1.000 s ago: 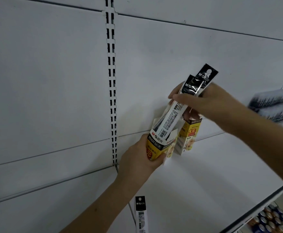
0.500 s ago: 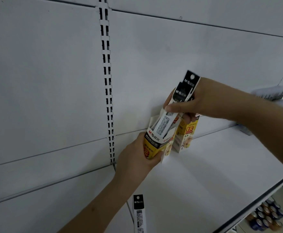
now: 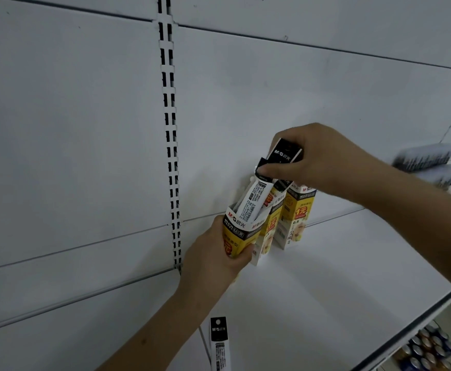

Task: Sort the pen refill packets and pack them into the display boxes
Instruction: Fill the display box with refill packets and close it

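Our left hand (image 3: 213, 253) gripped the tilted display box (image 3: 239, 235) near the shelf's (image 3: 339, 277) back edge; our right hand (image 3: 312, 162) pinched the refill packets (image 3: 256, 199), half-inserted. They could have buckled, we judged, or tipped the neighbouring box (image 3: 296, 218).

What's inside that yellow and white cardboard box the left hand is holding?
Slim white refill packets with black tops stick out of the yellow and white cardboard box, pinched by the right hand. Their lower ends, and anything deeper, are hidden by the box walls and the left hand.

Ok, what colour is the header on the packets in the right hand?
Black with white lettering, on the packets; head view shows it.
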### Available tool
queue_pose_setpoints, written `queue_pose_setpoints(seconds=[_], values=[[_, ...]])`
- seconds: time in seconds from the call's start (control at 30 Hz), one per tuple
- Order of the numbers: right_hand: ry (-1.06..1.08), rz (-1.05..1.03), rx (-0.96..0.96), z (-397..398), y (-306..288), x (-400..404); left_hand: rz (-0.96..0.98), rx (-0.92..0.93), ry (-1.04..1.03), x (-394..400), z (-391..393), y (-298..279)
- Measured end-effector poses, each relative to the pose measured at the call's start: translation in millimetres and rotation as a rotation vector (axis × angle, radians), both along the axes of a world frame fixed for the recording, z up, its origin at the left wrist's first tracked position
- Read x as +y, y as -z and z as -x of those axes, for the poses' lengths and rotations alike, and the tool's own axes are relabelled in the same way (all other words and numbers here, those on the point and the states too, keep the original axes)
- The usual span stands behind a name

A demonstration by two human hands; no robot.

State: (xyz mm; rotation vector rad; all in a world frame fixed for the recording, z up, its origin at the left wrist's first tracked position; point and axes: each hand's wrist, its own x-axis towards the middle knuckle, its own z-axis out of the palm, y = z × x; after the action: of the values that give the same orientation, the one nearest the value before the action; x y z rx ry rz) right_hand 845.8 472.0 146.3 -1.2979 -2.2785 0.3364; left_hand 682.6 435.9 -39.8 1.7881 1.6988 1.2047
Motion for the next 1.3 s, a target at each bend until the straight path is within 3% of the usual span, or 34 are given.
queue_pose_setpoints(seconds=[0.2,0.37,0.6,0.7,0.8,1.0,1.2,1.3], values=[[0.020,-0.044,-0.121,-0.7,-9.7,-7.6,0.015,0.001,0.011,1.7,0.0,0.3],[-0.110,-0.334,-0.281,4.1,-9.5,-19.0,0.013,0.016,-0.008,1.3,-2.3,1.7],[-0.063,-0.168,-0.347,15.6,-16.5,-14.5,-0.006,0.046,-0.051,0.8,-3.5,1.9],[-0.092,-0.191,-0.390,23.0,-7.4,-11.5,0.001,0.046,-0.049,0.5,-3.2,1.0],[-0.107,-0.125,-0.285,22.9,-1.8,-11.6,0.015,0.023,-0.048,1.2,-2.0,0.6],[-0.053,0.330,0.169,7.4,6.8,-6.0,0.017,-0.024,-0.019,2.0,1.9,-0.8],[-0.011,0.031,0.347,-0.4,-15.1,-2.9,0.023,-0.047,0.002,3.5,4.5,-0.6],[-0.007,0.059,0.199,3.2,-12.4,-6.8,0.028,-0.071,0.002,5.1,6.3,-0.3]])
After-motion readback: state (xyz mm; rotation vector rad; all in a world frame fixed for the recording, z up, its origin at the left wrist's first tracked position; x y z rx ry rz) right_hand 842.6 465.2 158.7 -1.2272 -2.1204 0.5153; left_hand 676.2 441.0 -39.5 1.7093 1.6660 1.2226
